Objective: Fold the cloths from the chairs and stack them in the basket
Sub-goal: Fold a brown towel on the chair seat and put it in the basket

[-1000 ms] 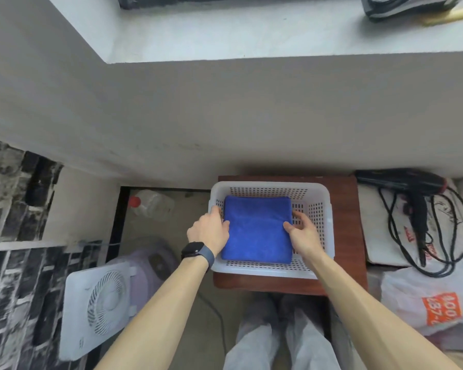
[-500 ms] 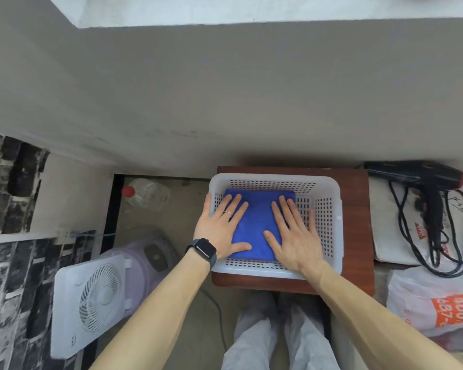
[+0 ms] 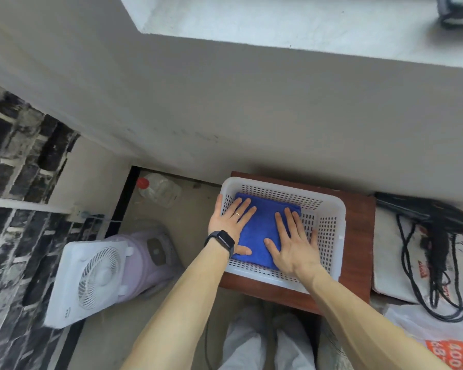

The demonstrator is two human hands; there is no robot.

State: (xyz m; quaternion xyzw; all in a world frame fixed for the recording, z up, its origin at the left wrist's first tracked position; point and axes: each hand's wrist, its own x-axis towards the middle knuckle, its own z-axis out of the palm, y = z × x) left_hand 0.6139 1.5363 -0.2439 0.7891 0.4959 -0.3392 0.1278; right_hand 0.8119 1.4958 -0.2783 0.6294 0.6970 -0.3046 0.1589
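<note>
Progress check: 1 folded blue cloth [image 3: 262, 225] is in the white basket [image 3: 332, 222], which sits on the small wooden tabletop [image 3: 358, 249] against the wall. The cloth lies flat on the basket floor, pushed toward the left side, so a strip of bare perforated bottom shows on its right. Both hands are open, palms down on top of it. The left hand [image 3: 230, 222] has straight, spread fingers and its outer edge sits over the basket's left rim. The right hand [image 3: 292, 247] lies flat on the cloth's right half. Neither one grips or pinches anything; to me it looks like patting the cloth down so it sits level. So I'd call this cloth basically done, with only lifting the hands off left. How many more are waiting I can't say, because no chairs or other cloths are in view, and I can't tell if anything is stacked under this 1. The cloth itself is deep blue and plush, like microfibre, folded into a tidy rectangle with fairly square edges and some thickness to it. It's soft stuff, so I'd guess it puffs up a bit once the pressure comes off.
</note>
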